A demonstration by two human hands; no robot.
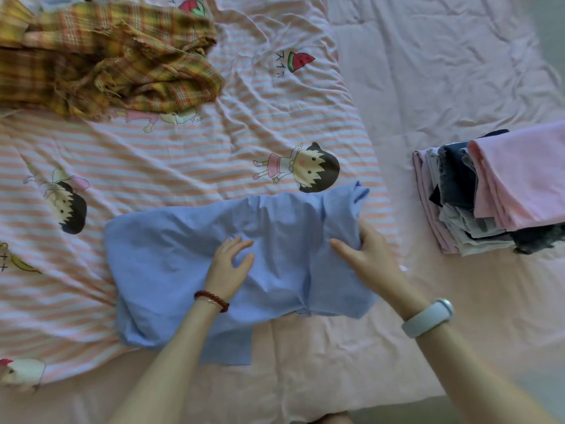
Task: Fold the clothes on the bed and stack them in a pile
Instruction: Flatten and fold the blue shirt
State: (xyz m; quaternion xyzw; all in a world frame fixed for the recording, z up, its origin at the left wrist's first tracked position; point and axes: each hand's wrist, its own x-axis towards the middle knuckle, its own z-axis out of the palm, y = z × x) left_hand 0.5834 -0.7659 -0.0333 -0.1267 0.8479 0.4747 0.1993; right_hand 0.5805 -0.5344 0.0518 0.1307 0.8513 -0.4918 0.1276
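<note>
On the near side of the bed, the blue garment point(232, 261) is being worked by both hands. The left hand point(230, 264) is laid on the middle of the cloth with relaxed, slightly spread fingers, nothing being grasped; it appears to be set there to pin the fabric down and smooth it. The right hand point(363, 255) is placed at the garment's right part, its thumb laid over the top and its fingers tucked under a raised fold, so that this edge is gripped, seemingly ready to be carried across toward the middle. A beaded bracelet point(211, 299) is worn on the left wrist and a pale band point(428, 318) on the right.

The garment is spread crosswise, partly on the striped cartoon sheet point(153, 166) and partly on the plain pink cover point(428, 71), still wrinkled and not yet squared into a neat shape. To the right, well apart from it, a pile of folded clothes point(489, 194) is kept, topped by a pink piece; it is judged to be where the blue garment is meant to go. At the far left, a crumpled plaid cloth point(107, 56) is left unfolded, so the task is judged to be unfinished.
</note>
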